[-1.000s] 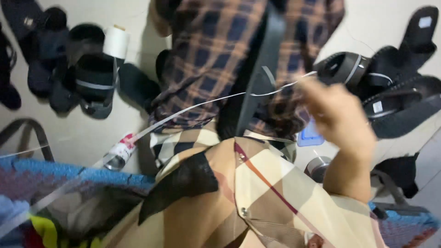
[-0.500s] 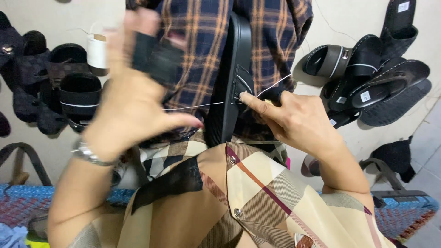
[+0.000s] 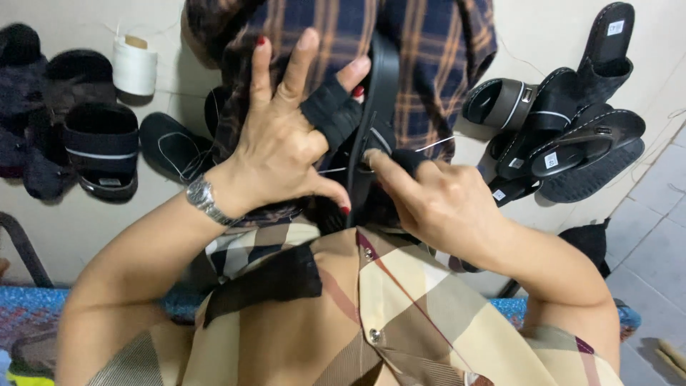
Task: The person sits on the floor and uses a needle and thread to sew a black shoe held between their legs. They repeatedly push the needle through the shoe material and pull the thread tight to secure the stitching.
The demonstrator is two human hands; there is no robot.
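Beige checked cloth (image 3: 400, 314) with a dark patch lay closest, spread under both forearms. A silver wristwatch (image 3: 201, 196) sat on the left wrist.

Just beyond it, the left hand (image 3: 286, 143) was raised with its fingers spread wide, gripping nothing firmly; a black band (image 3: 330, 111) wrapped one finger, and the thumb pointed down toward a thin white thread (image 3: 330, 170) that ran across to the right. The right hand (image 3: 436, 204) was curled, its forefinger and thumb pinched at the edge of a black sandal sole (image 3: 379, 93) where the thread met it; whether they held a needle could not be told. The sole stood on edge between the two hands, touching the right fingertips, and rose away from them against a dark plaid shirt (image 3: 429, 64) behind. The thread came out again on the right side of the sole, just above the right hand.

Left of the left hand, on the pale floor (image 3: 86, 229), lay a flat black sole (image 3: 171, 146), then several black slippers (image 3: 100, 154) in a cluster. Beyond those, a spool of white thread (image 3: 134, 66) stood upright. Right of the right hand, well apart, a heap of black sandals (image 3: 564, 121) lay overlapping, some with small white tags. Grey tiles (image 3: 657, 236) showed at the far right edge.
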